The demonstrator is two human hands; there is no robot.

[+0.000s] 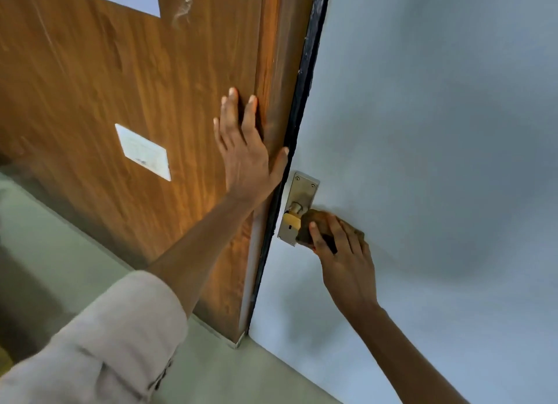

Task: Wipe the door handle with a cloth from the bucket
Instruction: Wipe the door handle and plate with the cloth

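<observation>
The handle [294, 214] is being wiped: the cloth [314, 225] is gripped by the right hand [344, 252]. The door [120, 86] is steadied by the flat, spread left hand [244, 149]. Rubbing along the handle is likely needed next.

Soft, even, fairly bright light. Broad smudgy shadows lie on the pale grey door [422, 131], darkest below and to the right of the handle plate [297, 207]. A warm sheen runs down the wooden door [120, 86]. Straight edges bow from wide-angle distortion. The rolled sleeve [99, 349] at lower left is blurred.
</observation>
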